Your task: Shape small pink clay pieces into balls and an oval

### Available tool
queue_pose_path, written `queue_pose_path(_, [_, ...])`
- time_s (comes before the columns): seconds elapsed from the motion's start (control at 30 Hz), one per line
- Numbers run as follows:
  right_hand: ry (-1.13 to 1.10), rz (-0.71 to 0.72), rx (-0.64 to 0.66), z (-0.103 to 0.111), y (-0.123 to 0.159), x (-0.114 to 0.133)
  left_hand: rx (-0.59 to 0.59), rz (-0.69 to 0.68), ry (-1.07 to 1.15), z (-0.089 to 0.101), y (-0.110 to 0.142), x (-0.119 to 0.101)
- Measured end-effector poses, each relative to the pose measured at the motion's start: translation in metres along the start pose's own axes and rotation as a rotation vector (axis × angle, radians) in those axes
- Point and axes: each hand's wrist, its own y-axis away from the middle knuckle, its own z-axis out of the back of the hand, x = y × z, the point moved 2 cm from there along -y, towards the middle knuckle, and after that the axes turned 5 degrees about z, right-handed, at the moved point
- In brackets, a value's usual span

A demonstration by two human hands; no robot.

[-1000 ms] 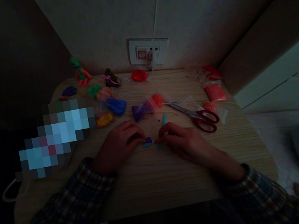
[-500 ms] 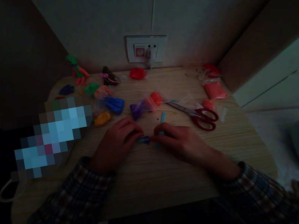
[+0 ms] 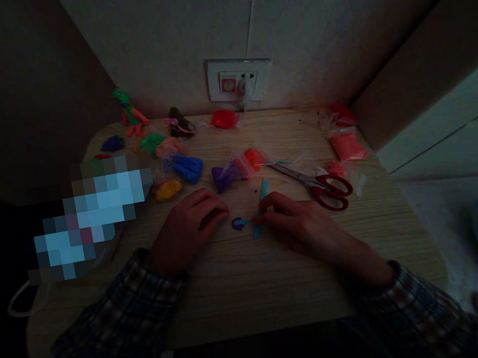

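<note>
A small purple lump of modelling clay (image 3: 237,225) lies on the table between my hands. Across its top rests one end of a thin light-blue stick (image 3: 243,222), pinched at the other end by my right hand (image 3: 293,222). Under those right fingers runs a wider light-blue strip (image 3: 263,188), partly covered. My left hand (image 3: 191,224) rests just left of the purple lump, apart from it, with fingers closed together and nothing visible in them. A tiny dark bit (image 3: 255,191) lies beyond my right fingers.
Red-handled scissors (image 3: 308,181) lie to the right. Bags of purple clay (image 3: 224,177), blue clay (image 3: 188,168) and coral clay (image 3: 348,147) are about, with yellow clay (image 3: 168,189) at left. A green-and-orange clay figure (image 3: 130,112) stands behind, near a wall socket (image 3: 240,80).
My left fingers have come away from the purple lump. The stick in my right hand now lies over the lump. The whole view has shifted slightly.
</note>
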Motion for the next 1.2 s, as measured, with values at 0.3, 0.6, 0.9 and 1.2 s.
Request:
queue_pose_path(0.3, [-0.015,-0.004,-0.027,-0.0033,-0.0041,0.0043,0.012,0.000,0.001,-0.0021,-0.0003,0.0008])
queue_pose_path(0.6, [0.007,-0.023,0.013,-0.0012,-0.0017,0.0040,0.009,-0.012,-0.012,-0.0020,0.0005,0.0011])
queue_pose_path(0.9, [-0.011,-0.022,0.019,-0.0013,0.0013,0.0000,-0.007,-0.085,-0.052,-0.0049,0.0016,0.0051])
queue_pose_path(1.2, [-0.037,-0.047,0.030,-0.0025,0.0016,0.0002,-0.031,-0.120,-0.075,-0.0035,0.0011,0.0030])
